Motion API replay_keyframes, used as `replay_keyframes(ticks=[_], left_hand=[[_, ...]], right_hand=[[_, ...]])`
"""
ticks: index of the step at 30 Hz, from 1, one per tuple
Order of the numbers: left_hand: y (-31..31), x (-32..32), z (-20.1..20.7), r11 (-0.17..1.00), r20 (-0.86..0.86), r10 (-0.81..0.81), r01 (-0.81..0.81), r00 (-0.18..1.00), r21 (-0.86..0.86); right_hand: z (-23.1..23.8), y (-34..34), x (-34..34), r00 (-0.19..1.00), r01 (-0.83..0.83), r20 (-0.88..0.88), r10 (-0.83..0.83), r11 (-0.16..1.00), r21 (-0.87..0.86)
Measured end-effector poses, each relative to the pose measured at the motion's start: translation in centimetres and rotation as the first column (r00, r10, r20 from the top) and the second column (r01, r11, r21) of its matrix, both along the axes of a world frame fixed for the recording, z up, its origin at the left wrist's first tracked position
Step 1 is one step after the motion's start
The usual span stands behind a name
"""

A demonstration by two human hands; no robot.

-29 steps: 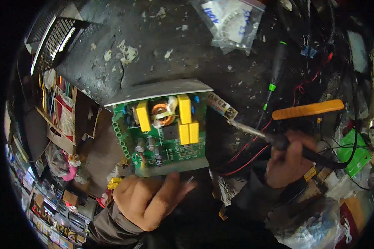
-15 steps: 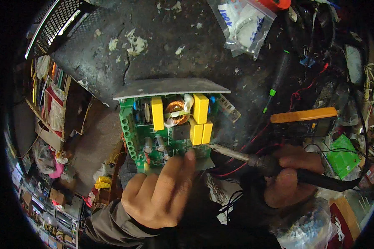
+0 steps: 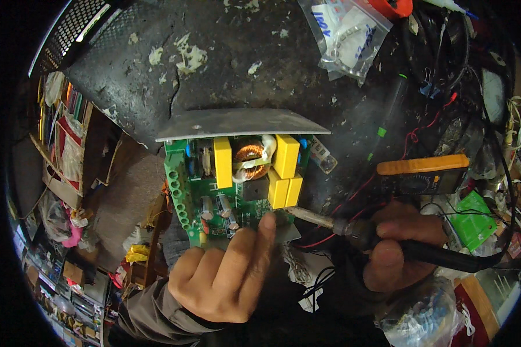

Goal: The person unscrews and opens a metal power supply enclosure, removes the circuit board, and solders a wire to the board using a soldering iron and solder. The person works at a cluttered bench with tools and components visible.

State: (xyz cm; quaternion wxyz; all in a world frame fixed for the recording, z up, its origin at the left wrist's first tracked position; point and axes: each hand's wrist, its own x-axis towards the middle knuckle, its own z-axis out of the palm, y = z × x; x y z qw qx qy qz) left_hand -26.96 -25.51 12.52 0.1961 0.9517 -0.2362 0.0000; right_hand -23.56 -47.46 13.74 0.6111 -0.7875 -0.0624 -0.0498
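Note:
A green circuit board (image 3: 205,194) with a grey metal plate (image 3: 243,124) along its far edge rests in front of me. Yellow block capacitors (image 3: 285,191), a copper-wound coil (image 3: 250,159) and a green terminal strip (image 3: 178,194) stand on it. My left hand (image 3: 226,277) is closed over the board's near edge, its index fingertip on the board below the capacitors; the thumb is hidden. In my right hand (image 3: 399,248) is a soldering iron (image 3: 359,231), gripped by its dark handle. Its tip meets the board's right side, beside the nearest yellow capacitor.
Right of the board lie an orange-edged multimeter (image 3: 422,166), a green square piece (image 3: 474,220) and a red wire (image 3: 414,136). A clear plastic bag (image 3: 344,43) lies at the back. The iron's black cord (image 3: 506,196) loops along the right. A perforated black panel (image 3: 69,34) stands far left.
The view has shifted slightly. A pale haze now dims the black, green-marked stick behind the iron. Both hands keep nearly the same pose, with the iron's tip still beside the yellow capacitors.

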Motion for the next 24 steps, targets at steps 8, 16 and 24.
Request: replay_keyframes(ticks=[8, 16, 24], left_hand=[[0.1, 0.0, 0.0, 1.000, 0.006, 0.003, -0.003, 1.000, -0.022], [0.1, -0.1, -0.1, 1.000, 0.023, -0.008, 0.009, 1.000, -0.028], [-0.3, 0.1, -0.1, 0.992, 0.096, -0.104, 0.111, 0.990, -0.066]], right_hand=[[1.2, -0.7, 1.2, 0.974, -0.219, -0.066, 0.217, 0.975, -0.024], [1.6, -1.0, 1.6, 0.957, -0.289, -0.069, 0.283, 0.951, -0.109], [1.3, -1.0, 1.5, 0.960, -0.277, -0.057, 0.273, 0.955, -0.106]])
